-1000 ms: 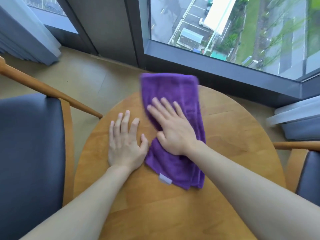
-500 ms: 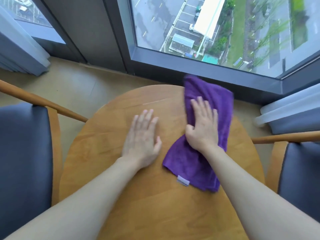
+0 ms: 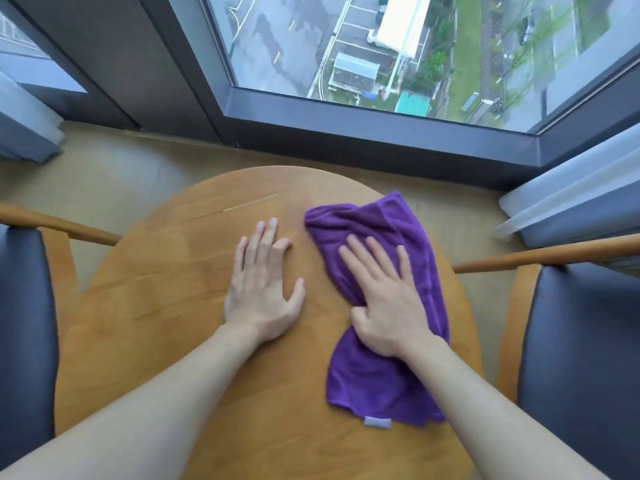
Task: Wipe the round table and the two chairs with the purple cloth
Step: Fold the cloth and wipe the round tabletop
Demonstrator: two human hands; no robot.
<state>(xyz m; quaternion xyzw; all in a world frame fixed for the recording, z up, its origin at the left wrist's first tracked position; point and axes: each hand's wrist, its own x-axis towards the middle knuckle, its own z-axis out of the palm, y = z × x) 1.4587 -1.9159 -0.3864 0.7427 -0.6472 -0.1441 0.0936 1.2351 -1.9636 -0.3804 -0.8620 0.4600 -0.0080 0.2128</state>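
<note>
A: Where's the purple cloth?
B: On the round surface, right of the left hand, far corner at the surface's window-side edge. Right hand lies on it, fingers straight, pressing; nothing clenched. Left hand is flat on bare wood, released.
A: Handling?
B: Looks soft, light, limp; bunches near its far end. Likely slides easily on wood. I'd press mid-cloth with a flat palm, not pinch an edge.
</note>
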